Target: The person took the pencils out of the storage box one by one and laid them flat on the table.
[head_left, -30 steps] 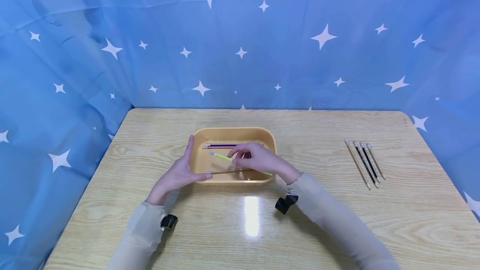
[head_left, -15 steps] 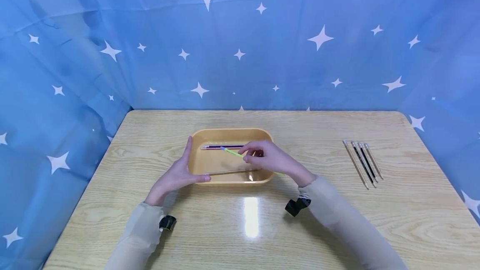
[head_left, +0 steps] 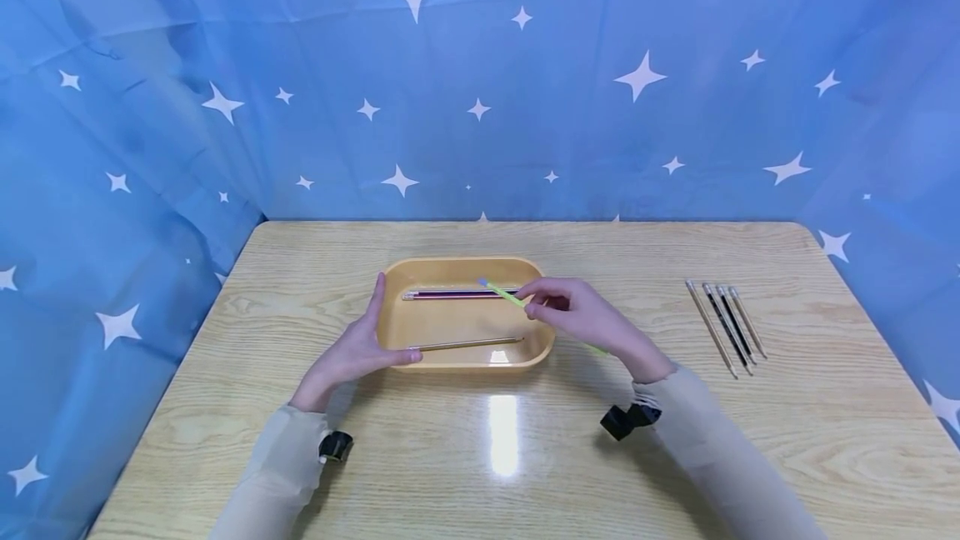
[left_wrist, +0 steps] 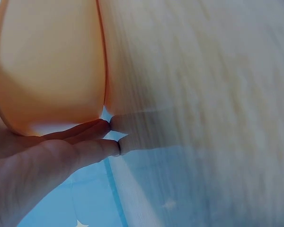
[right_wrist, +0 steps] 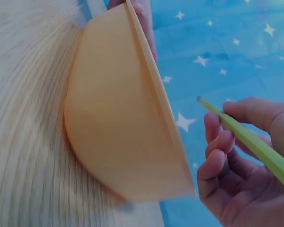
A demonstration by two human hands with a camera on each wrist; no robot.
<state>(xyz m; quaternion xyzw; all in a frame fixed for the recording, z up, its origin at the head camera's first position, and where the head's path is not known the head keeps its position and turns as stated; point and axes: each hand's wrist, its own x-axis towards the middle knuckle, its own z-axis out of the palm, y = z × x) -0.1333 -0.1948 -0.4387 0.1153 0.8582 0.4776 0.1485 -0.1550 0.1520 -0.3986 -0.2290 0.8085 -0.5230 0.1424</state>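
Note:
My left hand [head_left: 356,352] holds the near left corner of a tan plastic tray [head_left: 465,367]. Its thumb lies on the front rim and its fingers stretch along the left wall; the left wrist view shows those fingers against the outer wall of the tray. At the tray's right end, my right hand [head_left: 573,311] pinches a lime-green pencil [head_left: 502,294] with a blue end, slanting above the rim. Inside the tray, striped pencils [head_left: 450,294] lie at the back. A gold pencil [head_left: 472,344] lies along the front, beside the left thumb.
To the right on the wooden table [head_left: 637,482], several gold and black pencils [head_left: 723,327] lie side by side at a slant. A blue star-patterned curtain [head_left: 480,65] hangs behind the table and along its left side.
My right hand has moved right with the green pencil, from over the tray's middle to its right end, uncovering more of the pencils inside. The left hand has stayed on the tray.

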